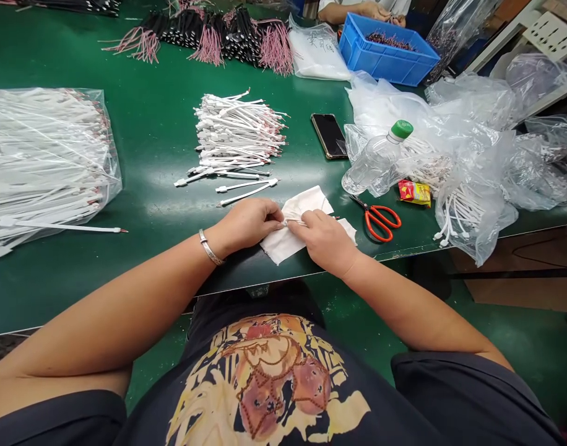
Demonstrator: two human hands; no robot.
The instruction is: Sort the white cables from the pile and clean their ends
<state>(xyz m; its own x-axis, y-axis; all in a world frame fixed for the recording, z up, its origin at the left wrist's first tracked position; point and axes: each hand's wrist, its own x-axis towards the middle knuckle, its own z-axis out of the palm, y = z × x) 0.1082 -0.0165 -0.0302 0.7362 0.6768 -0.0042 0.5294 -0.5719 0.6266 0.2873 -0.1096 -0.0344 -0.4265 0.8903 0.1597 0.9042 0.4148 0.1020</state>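
Note:
My left hand point(250, 222) and my right hand point(324, 238) meet at the near edge of the green table point(153, 136), over a white cloth point(306, 204). Both have their fingers curled and pinched together around a thin white cable piece point(293, 221), mostly hidden between the fingertips. A silver bracelet sits on my left wrist. Just beyond the hands lie a few loose white cables point(246, 186), and behind them a stacked pile of short white cables point(239, 133) with red wire ends.
Red-handled scissors point(380, 220), a clear bottle with a green cap point(376, 162) and a phone point(328, 135) lie right of the cloth. Plastic bags of cables sit far right point(469, 155) and left point(42, 158). Another person's hands point(367, 11) work behind a blue bin point(388, 49).

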